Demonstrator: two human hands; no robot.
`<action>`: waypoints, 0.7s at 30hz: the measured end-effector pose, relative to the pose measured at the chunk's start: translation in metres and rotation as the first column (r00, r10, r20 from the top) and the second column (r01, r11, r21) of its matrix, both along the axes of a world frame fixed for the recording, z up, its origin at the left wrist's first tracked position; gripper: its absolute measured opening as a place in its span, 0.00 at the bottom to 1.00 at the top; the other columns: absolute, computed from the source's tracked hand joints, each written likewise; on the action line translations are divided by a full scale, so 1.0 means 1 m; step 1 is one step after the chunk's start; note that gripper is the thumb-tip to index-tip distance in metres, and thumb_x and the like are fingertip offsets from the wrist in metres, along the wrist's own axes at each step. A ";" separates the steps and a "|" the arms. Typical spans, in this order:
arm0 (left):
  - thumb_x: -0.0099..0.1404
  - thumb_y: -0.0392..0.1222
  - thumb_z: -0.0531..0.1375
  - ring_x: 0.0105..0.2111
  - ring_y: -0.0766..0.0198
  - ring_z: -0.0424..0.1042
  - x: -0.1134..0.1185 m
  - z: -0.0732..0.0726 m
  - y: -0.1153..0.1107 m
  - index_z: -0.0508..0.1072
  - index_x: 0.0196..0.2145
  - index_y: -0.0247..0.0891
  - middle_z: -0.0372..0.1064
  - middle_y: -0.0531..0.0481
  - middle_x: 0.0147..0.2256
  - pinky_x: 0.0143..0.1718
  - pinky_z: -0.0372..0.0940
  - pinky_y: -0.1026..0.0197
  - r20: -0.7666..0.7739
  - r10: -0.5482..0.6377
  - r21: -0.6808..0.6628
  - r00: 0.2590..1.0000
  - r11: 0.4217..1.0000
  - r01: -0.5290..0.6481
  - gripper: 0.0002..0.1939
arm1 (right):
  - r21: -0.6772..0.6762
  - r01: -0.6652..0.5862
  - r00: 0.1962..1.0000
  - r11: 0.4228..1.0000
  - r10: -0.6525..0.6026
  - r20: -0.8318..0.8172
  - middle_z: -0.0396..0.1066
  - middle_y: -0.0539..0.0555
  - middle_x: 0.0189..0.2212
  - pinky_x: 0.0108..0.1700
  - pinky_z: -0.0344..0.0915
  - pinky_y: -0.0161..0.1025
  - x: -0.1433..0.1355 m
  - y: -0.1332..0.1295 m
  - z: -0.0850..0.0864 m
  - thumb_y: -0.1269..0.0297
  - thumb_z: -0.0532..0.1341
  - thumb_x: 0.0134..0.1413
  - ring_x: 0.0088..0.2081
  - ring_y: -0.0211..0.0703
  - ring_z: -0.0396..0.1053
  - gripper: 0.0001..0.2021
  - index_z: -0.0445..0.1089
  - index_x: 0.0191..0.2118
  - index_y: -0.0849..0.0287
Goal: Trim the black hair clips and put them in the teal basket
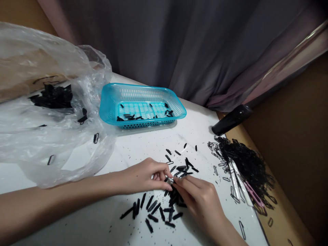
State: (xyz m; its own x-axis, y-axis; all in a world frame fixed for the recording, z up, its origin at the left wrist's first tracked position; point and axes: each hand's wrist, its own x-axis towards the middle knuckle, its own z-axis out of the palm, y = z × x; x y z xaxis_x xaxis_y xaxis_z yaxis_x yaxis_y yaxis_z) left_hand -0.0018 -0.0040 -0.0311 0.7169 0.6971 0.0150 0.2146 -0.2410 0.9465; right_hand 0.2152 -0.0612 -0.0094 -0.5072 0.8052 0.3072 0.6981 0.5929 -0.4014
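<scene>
turquoise is shown by the plastic basket (pixel 108 104), patterned with rows of small openings. the short strips (pixel 152 205) and looped pieces (pixel 242 230) are coloured black, the curtain (pixel 143 41) dark grey and dusty pink, the tabletop (pixel 140 147) white, the plastic bag (pixel 87 165) cloudy white.

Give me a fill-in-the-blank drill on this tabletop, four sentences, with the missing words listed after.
1. The left hand and right hand work above small pieces coloured ____.
2. In the picture, the tangled heap lies to the ____ of the basket.
3. The plastic bag lies on the picture's ____ side.
4. The basket is coloured ____.

Missing words: black; right; left; blue.
</scene>
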 end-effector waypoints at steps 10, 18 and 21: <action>0.62 0.45 0.67 0.28 0.67 0.71 0.000 0.000 0.000 0.76 0.40 0.35 0.71 0.54 0.26 0.29 0.63 0.68 -0.008 -0.003 0.008 1.000 1.000 0.003 0.12 | -0.025 -0.031 0.999 0.999 0.030 -0.016 0.68 0.50 0.22 0.24 0.54 0.32 -0.001 0.001 -0.001 0.71 0.53 0.67 0.22 0.35 0.62 0.13 0.74 0.35 0.59; 0.64 0.46 0.65 0.27 0.67 0.69 -0.001 0.003 0.001 0.72 0.45 0.39 0.69 0.56 0.26 0.30 0.61 0.67 -0.046 -0.013 -0.036 0.999 0.999 0.012 0.14 | -0.030 -0.026 0.999 0.999 0.025 -0.036 0.70 0.51 0.25 0.25 0.57 0.33 0.000 0.000 0.000 0.71 0.55 0.66 0.23 0.36 0.65 0.10 0.74 0.39 0.59; 0.64 0.46 0.64 0.27 0.67 0.67 -0.001 0.004 0.000 0.70 0.45 0.40 0.69 0.57 0.26 0.30 0.61 0.67 -0.037 -0.023 -0.055 0.999 0.998 0.021 0.14 | -0.023 -0.009 1.000 1.000 0.009 -0.014 0.67 0.50 0.23 0.24 0.57 0.34 0.002 0.000 0.000 0.71 0.55 0.66 0.22 0.37 0.62 0.10 0.75 0.39 0.59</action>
State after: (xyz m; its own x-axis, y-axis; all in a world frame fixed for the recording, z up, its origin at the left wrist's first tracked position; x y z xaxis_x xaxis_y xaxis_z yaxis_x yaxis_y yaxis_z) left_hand -0.0026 -0.0038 -0.0268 0.7310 0.6805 -0.0498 0.2457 -0.1945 0.9496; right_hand 0.2171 -0.0609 -0.0097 -0.5102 0.8076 0.2959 0.6870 0.5896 -0.4247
